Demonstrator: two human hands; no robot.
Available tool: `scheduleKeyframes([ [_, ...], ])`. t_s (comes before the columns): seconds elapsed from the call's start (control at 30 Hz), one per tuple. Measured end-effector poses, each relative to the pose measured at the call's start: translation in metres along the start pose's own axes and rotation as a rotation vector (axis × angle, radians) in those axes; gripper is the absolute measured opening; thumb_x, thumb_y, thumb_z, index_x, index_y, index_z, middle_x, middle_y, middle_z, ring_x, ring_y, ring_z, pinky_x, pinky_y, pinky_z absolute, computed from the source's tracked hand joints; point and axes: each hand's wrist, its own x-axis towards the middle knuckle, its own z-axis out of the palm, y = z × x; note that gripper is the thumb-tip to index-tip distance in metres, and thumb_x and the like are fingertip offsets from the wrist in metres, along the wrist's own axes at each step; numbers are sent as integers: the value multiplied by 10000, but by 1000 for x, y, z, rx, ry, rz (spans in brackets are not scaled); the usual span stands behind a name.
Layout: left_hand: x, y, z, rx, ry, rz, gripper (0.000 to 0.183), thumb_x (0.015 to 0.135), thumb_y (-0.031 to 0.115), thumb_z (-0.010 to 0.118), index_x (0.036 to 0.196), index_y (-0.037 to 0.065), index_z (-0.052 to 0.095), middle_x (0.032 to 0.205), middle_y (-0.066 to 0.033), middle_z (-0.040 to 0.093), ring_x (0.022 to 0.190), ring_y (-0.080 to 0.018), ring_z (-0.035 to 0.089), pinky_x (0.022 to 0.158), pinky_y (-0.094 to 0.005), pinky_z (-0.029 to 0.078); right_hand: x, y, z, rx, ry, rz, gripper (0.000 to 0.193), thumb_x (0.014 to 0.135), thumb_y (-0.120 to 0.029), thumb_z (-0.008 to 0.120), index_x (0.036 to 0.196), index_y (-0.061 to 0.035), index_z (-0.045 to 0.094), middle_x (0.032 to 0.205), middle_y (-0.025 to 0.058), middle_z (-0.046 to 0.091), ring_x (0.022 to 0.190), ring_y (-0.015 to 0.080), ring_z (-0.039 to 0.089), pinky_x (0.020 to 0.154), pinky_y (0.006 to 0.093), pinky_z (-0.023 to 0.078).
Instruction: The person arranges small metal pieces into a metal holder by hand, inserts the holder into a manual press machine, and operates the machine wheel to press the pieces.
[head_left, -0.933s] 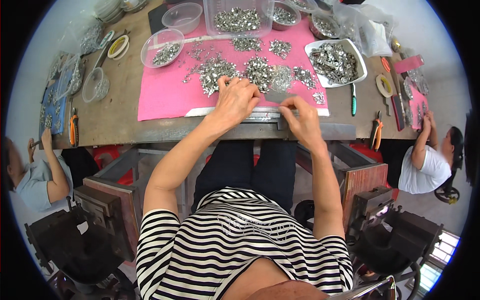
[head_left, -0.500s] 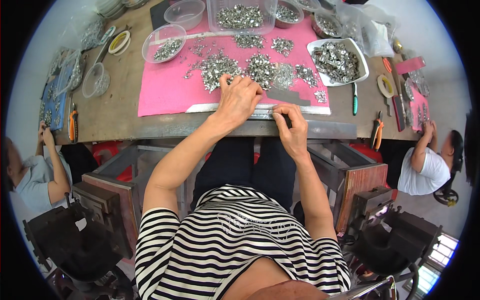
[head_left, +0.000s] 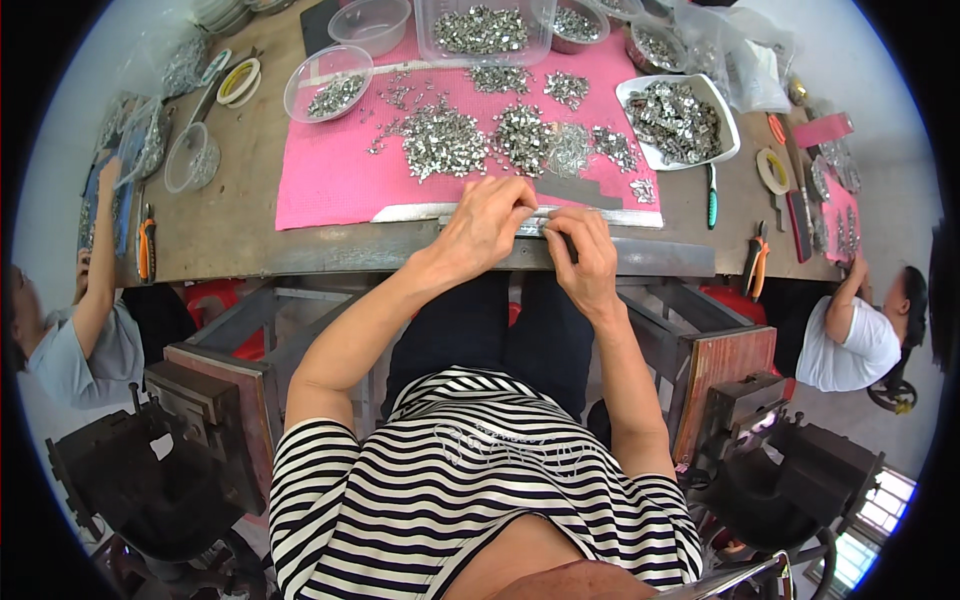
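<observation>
Okay, upper centre: my left hand [head_left: 488,222] and right hand [head_left: 583,252] are resting half-curled, hold unclear, at the strip [head_left: 530,228], looking stiff, best edge-gripped.

Black-&-off-white horiz.-striped fabric T-shirt [head_left: 350,510] w/ short, loose striped sleeves [head_left: 313,470] ending abv. the elbows. Pale thin-line outline print [head_left: 512,450] across the chest, & a rounded neckline w/ narrow dk. trim [head_left: 520,514]. Below: plain dk. navy or blk. cloth trousers [head_left: 450,340].
</observation>
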Motion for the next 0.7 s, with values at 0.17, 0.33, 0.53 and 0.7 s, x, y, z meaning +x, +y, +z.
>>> scheduleKeyframes([
  [0.17,-6,5,7,17,27,72,80,907,45,651,980,39,619,892,-102,581,865,-293,567,805,-406,421,-6,6,-6,110,-20,85,123,892,8,696,1015,2,695,993,107,704,928,253,664,824,341,504],
  [0.33,-7,2,10,28,54,118,114,876,15,667,976,28,615,919,-114,578,872,-317,558,806,-414,433,-11,13,-9,398,-18,417,133,993,-36,617,1058,29,714,1024,83,720,949,147,646,844,265,483],
  [0.53,-6,4,13,37,67,150,137,847,0,691,953,27,609,919,-108,576,869,-315,562,799,-422,435,-8,12,-9,367,40,357,108,965,-48,652,1034,-5,724,969,97,731,859,189,687,777,296,521],
  [0.7,-11,11,14,202,110,195,123,850,30,704,944,36,624,907,-98,578,846,-303,565,777,-413,442,-4,7,-12,299,34,334,102,942,-10,656,1024,2,714,986,103,720,875,195,682,786,299,517],
])
